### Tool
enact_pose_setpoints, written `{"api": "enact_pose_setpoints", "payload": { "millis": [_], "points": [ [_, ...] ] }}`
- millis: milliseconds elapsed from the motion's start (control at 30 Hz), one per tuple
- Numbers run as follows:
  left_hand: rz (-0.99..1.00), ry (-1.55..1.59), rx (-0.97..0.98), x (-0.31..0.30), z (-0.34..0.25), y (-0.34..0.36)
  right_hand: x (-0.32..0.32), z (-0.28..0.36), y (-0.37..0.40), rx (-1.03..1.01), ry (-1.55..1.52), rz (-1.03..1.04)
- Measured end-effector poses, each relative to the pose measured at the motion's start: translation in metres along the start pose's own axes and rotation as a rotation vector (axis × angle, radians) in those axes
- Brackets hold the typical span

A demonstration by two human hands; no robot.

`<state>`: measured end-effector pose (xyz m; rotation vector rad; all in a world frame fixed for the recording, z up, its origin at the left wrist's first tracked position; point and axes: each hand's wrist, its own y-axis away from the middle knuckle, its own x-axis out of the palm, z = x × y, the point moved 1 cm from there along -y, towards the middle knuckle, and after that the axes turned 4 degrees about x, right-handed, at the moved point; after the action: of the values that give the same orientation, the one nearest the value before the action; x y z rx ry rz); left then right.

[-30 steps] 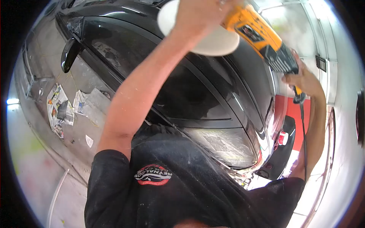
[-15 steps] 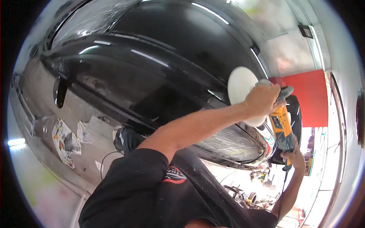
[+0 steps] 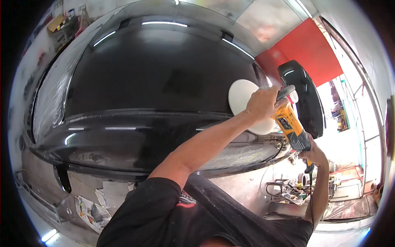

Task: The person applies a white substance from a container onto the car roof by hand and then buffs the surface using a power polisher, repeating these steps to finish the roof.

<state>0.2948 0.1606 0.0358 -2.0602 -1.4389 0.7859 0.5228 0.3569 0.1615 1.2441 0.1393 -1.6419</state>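
A yellow-and-black polisher [image 3: 291, 123] with a wide white round pad [image 3: 243, 98] is held in both hands. My left hand [image 3: 262, 103] is wrapped round the dark front handle by the pad. My right hand [image 3: 314, 152] grips the rear handle, with the power cord trailing down beside my forearm. The pad lies over the front end of a glossy black car hood [image 3: 135, 74], at its near corner. Below it, clear plastic film [image 3: 247, 157] covers the headlight area. Nearer me runs the black fender [image 3: 119, 142].
Plastic sheeting [image 3: 52, 86] covers the windshield area on the left. A separate black bumper-like panel [image 3: 303, 99] stands beyond the polisher, before a red panel [image 3: 312, 53]. Frames and parts [image 3: 288, 191] lie on the floor at right; newspaper [image 3: 88, 212] lies at lower left.
The view has turned, so the hood now spans the upper middle. Both hands keep hold of the polisher, which appears further left in view, with its pad over the hood's front end.
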Motion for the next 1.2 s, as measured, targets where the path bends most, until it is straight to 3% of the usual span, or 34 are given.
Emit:
{"api": "enact_pose_setpoints", "payload": {
  "millis": [100,200,300,367,433,567,633,767,933,1033,1067,1167,1200],
  "points": [
    [0.025,-0.013,-0.004,0.009,0.025,-0.032,-0.013,-0.01,-0.042,-0.033,0.019,-0.092],
    [0.013,-0.036,0.02,0.02,0.059,-0.071,-0.025,-0.013,-0.095,-0.166,-0.077,-0.045],
    [-0.004,-0.054,0.005,0.031,0.101,-0.117,-0.046,0.018,-0.14,-0.053,-0.026,-0.055],
    [-0.03,-0.055,0.01,0.032,0.125,-0.141,-0.056,0.029,-0.172,-0.114,-0.02,-0.05],
    [-0.081,-0.072,0.04,0.03,0.152,-0.167,-0.064,0.055,-0.2,-0.049,-0.043,-0.037],
    [-0.181,-0.125,0.141,0.028,0.21,-0.213,-0.065,0.093,-0.258,-0.201,-0.056,-0.022],
    [-0.156,-0.187,0.138,0.013,0.224,-0.227,-0.065,0.114,-0.279,-0.146,-0.095,0.048],
    [-0.167,-0.282,0.163,0.003,0.258,-0.248,-0.05,0.131,-0.31,-0.218,-0.026,-0.014],
    [-0.094,-0.241,0.197,0.0,0.231,-0.224,-0.043,0.098,-0.296,-0.262,-0.069,0.051],
    [-0.037,-0.235,0.223,0.018,0.196,-0.191,-0.032,0.072,-0.242,-0.049,0.012,-0.049],
    [-0.009,-0.188,0.209,0.024,0.182,-0.178,-0.03,0.051,-0.231,-0.083,0.115,-0.098],
    [0.118,-0.08,0.137,0.044,0.132,-0.132,-0.015,-0.008,-0.177,-0.029,-0.14,-0.083],
    [0.104,-0.07,0.193,0.054,0.12,-0.117,-0.005,-0.011,-0.15,0.046,-0.068,-0.135]
  ]
}}
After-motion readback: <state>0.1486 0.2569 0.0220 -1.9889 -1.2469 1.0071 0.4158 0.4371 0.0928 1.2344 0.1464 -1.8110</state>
